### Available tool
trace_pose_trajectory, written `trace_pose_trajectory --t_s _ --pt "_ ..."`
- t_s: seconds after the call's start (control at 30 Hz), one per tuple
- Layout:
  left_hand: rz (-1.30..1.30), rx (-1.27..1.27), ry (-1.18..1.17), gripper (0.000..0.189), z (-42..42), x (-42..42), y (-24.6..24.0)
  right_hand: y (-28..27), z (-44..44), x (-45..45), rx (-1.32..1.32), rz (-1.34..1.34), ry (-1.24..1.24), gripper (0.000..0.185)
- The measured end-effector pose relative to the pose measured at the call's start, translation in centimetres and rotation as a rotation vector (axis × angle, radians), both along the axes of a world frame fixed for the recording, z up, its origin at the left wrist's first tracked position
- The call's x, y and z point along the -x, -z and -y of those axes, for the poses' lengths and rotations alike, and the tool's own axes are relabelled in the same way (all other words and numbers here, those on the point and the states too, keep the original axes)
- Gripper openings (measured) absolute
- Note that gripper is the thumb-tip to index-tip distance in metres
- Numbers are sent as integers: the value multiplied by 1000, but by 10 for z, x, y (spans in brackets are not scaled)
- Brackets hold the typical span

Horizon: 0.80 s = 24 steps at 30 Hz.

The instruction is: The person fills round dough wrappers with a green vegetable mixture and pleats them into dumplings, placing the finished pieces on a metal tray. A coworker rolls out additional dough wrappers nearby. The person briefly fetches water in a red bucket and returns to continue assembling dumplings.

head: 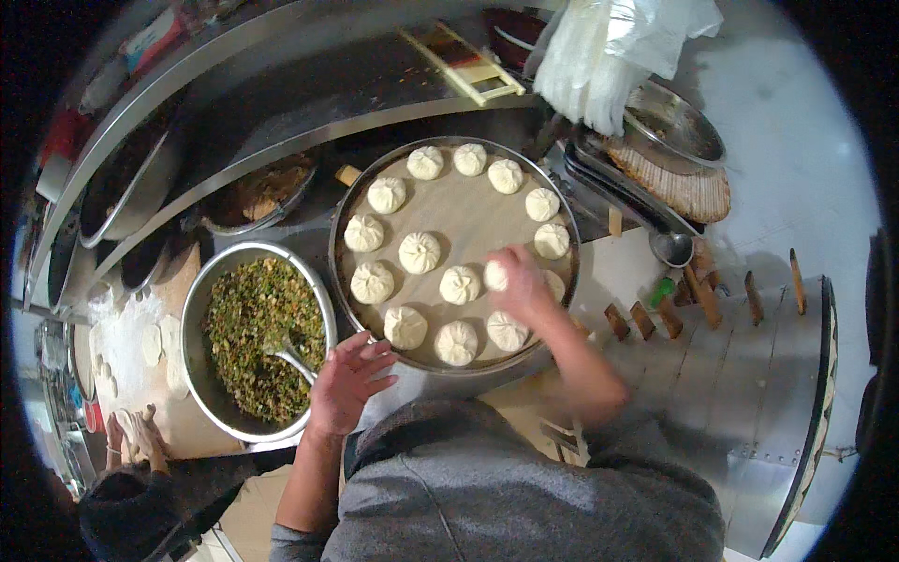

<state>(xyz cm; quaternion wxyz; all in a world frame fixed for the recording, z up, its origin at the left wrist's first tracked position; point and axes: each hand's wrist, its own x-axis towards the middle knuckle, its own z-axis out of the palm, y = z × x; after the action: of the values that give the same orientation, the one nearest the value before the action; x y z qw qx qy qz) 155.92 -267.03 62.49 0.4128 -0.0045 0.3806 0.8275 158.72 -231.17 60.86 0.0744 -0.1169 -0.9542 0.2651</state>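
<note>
Several pleated, filled buns (419, 253) sit on a lined round steamer tray (484, 211), most of them in a ring along its rim. Over the tray's right half, my right hand (521, 284) has its fingers around a bun (496, 276), slightly blurred; it partly covers another bun (553, 285) near the rim. My left hand (348, 386) hangs open and empty at the tray's lower left edge, beside a steel bowl (200, 397). Chopped green filling (263, 330) fills much of that bowl, and a metal spoon (300, 365) leans in it, its handle towards my left hand.
At lower left, another person's hands (137, 435) work dough on a floured board (126, 330) with flattened dough pieces (152, 344). Plastic bags (597, 63) hang at top right above a steel basin (678, 130). A ladle (672, 247) and wooden handles (671, 321) lie right. A metal shelf edge (351, 130) crosses behind.
</note>
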Motion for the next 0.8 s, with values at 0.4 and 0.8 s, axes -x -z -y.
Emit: trace_pose_trajectory --t_s 0.4,0.8 --pt "47 537 -796 32 202 -42 10 -6 69 107 -128 266 -385 89" --pt "-337 1532 -928 42 439 99 118 -32 198 110 -298 -18 -107 53"
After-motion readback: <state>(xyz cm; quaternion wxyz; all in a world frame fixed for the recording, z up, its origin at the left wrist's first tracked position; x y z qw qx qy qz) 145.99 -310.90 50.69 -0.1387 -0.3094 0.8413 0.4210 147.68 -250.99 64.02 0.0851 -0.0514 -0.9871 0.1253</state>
